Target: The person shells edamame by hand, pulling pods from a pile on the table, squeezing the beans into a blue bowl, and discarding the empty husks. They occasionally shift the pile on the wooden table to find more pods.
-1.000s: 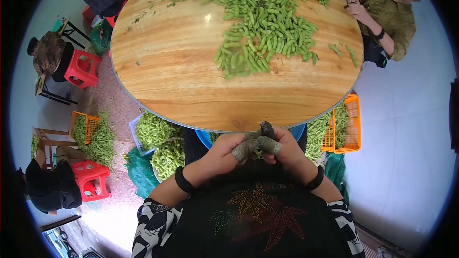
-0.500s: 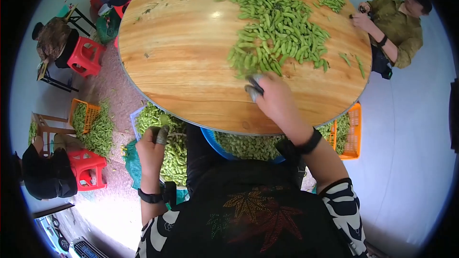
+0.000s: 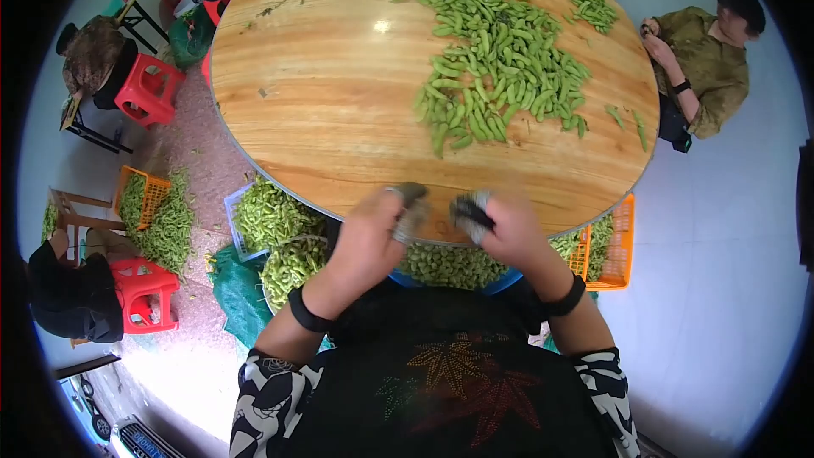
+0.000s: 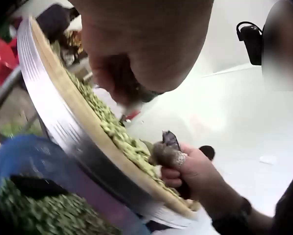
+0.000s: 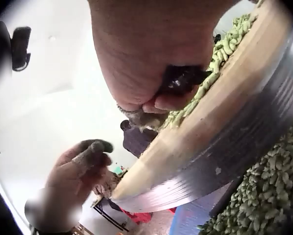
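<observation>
Over the near edge of the round wooden table [image 3: 339, 153], both hands are raised and blurred, a short gap apart. Grey and black wraps cover some of their fingertips. My left hand [image 3: 369, 233] has its fingers loosely bent, and no object shows between them in the right wrist view. The fingers of my right hand [image 3: 513, 229] are curled, with a small pale green soybean pod [image 5: 149, 128] at the fingertips, mostly hidden. Below the hands sits a blue basin [image 4: 34, 152] of shelled green beans [image 3: 454, 265]. Green pods [image 3: 500, 59] lie heaped across the table.
At left, a pale crate [image 3: 242, 242] of pods stands near a green sack [image 3: 233, 288]. An orange crate [image 3: 626, 242] is under the table's right edge. One person [image 3: 708, 68] sits at the right; others sit by red stools [image 3: 144, 297] at the left.
The hands were together over the basin, then the right reached to the pods while the left swung out over the left-hand pods. Now both have come back towards each other at the table edge.
</observation>
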The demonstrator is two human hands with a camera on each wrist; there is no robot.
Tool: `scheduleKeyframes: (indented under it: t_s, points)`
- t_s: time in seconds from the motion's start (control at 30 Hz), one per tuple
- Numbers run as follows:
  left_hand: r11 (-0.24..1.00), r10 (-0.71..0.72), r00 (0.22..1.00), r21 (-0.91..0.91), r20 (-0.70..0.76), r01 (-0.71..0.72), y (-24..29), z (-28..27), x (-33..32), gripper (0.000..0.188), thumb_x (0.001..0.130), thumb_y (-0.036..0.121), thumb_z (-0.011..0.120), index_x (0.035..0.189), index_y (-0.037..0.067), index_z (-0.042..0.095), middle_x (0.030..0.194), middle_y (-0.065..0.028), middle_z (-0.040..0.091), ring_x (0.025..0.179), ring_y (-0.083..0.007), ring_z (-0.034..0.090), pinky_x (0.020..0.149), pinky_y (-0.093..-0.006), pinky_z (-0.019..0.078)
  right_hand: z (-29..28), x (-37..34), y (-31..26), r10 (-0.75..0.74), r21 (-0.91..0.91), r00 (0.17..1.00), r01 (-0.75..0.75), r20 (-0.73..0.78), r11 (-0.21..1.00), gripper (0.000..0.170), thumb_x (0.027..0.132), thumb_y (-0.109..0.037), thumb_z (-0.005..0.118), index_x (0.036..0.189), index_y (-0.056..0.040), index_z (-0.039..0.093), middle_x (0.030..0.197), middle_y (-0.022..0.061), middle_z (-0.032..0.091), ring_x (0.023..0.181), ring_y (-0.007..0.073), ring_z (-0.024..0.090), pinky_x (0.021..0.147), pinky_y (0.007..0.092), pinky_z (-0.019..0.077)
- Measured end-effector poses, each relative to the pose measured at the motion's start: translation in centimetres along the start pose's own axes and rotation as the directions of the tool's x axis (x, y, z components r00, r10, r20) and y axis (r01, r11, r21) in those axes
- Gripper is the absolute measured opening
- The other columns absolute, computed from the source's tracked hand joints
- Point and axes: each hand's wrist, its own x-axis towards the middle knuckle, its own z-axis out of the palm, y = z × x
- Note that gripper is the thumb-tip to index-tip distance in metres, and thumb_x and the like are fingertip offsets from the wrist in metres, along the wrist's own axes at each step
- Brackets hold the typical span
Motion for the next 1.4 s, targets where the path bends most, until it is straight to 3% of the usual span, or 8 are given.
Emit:
scheduleKeyframes:
  t_s: [0.3, 0.77, 0.9, 0.97, 1.1, 1.17, 1.27, 1.4]
  points:
    - [0.434, -0.232, 0.601, -0.472, 0.765, 0.768, 0.8, 1.2, -0.7, 0.018, 0.094, 0.021, 0.056, 0.097, 0.004, 0.060, 0.076, 0.0016, 0.057, 0.070, -0.0073, 0.052, 0.061, -0.0235, 0.0420, -0.1, -3.3, -1.6, 0.058, 0.167, 0.993, -0.040, -0.104, 0.985, 0.038, 0.082, -0.020, 0.064, 0.116, -0.0028, 0.058, 0.096, 0.0180, 0.063, 0.087, 0.0367, 0.062, 0.074, 0.0387, 0.0493]
    - [0.987, 0.161, 0.927, -0.068, 0.338, -0.147, 0.9, 2.8, -2.8, 0.014, 0.086, 0.008, 0.062, 0.098, 0.001, 0.063, 0.079, -0.0151, 0.061, 0.071, -0.0259, 0.062, 0.064, -0.0330, 0.0477, 0.8, -5.1, -1.5, 0.156, 0.513, 0.983, -0.184, 0.099, 0.838, 0.040, 0.088, -0.008, 0.053, 0.129, -0.0062, 0.052, 0.081, -0.0007, 0.060, 0.066, 0.0085, 0.055, 0.061, 0.0227, 0.0455]
    - [0.944, 0.028, 0.917, -0.313, 0.398, 0.107, 0.9, 2.7, -3.0, 0.012, 0.088, 0.011, 0.062, 0.095, 0.001, 0.060, 0.073, -0.0095, 0.060, 0.065, -0.0215, 0.059, 0.060, -0.0342, 0.0462, 0.1, -5.4, -1.9, 0.298, 0.709, 0.889, -0.457, 0.348, 0.537, 0.032, 0.090, -0.008, 0.053, 0.121, -0.0068, 0.056, 0.084, -0.0003, 0.061, 0.069, 0.0099, 0.057, 0.064, 0.0237, 0.0459]
    - [0.089, -0.155, 0.616, -0.610, 0.772, 0.787, 0.0, 2.7, -3.3, 0.015, 0.088, 0.013, 0.064, 0.096, 0.001, 0.060, 0.068, -0.0042, 0.058, 0.060, -0.0156, 0.055, 0.056, -0.0342, 0.0445, -0.4, -5.7, -2.3, 0.264, 0.810, 0.795, -0.582, 0.547, 0.072, 0.032, 0.091, -0.010, 0.051, 0.123, -0.0098, 0.055, 0.079, -0.0040, 0.055, 0.055, 0.0034, 0.046, 0.051, 0.0177, 0.0368]
    - [0.068, -0.180, 0.533, -0.530, 0.827, 0.845, 0.0, 2.5, -2.8, 0.018, 0.090, 0.018, 0.063, 0.098, 0.002, 0.061, 0.067, -0.0005, 0.057, 0.061, -0.0094, 0.053, 0.054, -0.0320, 0.0439, 0.1, -5.6, -2.3, 0.307, 0.811, 0.798, -0.573, 0.518, 0.121, 0.033, 0.092, -0.011, 0.051, 0.125, -0.0116, 0.054, 0.079, -0.0038, 0.055, 0.049, 0.0012, 0.039, 0.044, 0.0164, 0.0297]
    - [0.885, -0.036, 0.869, -0.388, 0.493, 0.257, 1.0, 2.2, -2.6, 0.020, 0.089, 0.017, 0.063, 0.100, 0.001, 0.062, 0.066, -0.0053, 0.057, 0.058, -0.0136, 0.055, 0.052, -0.0333, 0.0441, -0.1, -5.7, -2.5, 0.361, 0.692, 0.810, -0.584, 0.462, 0.425, 0.034, 0.091, -0.012, 0.052, 0.125, -0.0101, 0.054, 0.081, 0.0026, 0.061, 0.055, 0.0094, 0.052, 0.051, 0.0223, 0.0413]
    - [0.923, 0.332, 0.876, 0.071, 0.350, -0.379, 0.6, 2.2, -2.1, 0.019, 0.086, 0.013, 0.063, 0.100, 0.001, 0.061, 0.070, -0.0107, 0.059, 0.060, -0.0221, 0.058, 0.052, -0.0345, 0.0460, 0.8, -6.0, -2.5, 0.218, 0.475, 0.969, -0.249, 0.120, 0.844, 0.037, 0.090, -0.009, 0.055, 0.126, -0.0064, 0.053, 0.081, 0.0007, 0.061, 0.067, 0.0085, 0.057, 0.061, 0.0229, 0.0462]
    - [0.878, 0.345, 0.872, 0.209, 0.349, -0.431, 1.8, 2.8, -2.2, 0.020, 0.082, 0.008, 0.062, 0.101, 0.000, 0.060, 0.076, -0.0164, 0.060, 0.064, -0.0277, 0.060, 0.056, -0.0343, 0.0479, 0.2, -6.1, -2.9, 0.244, 0.374, 0.964, -0.267, 0.109, 0.888, 0.038, 0.088, -0.007, 0.055, 0.126, -0.0042, 0.053, 0.085, 0.0022, 0.064, 0.078, 0.0094, 0.060, 0.071, 0.0247, 0.0477]
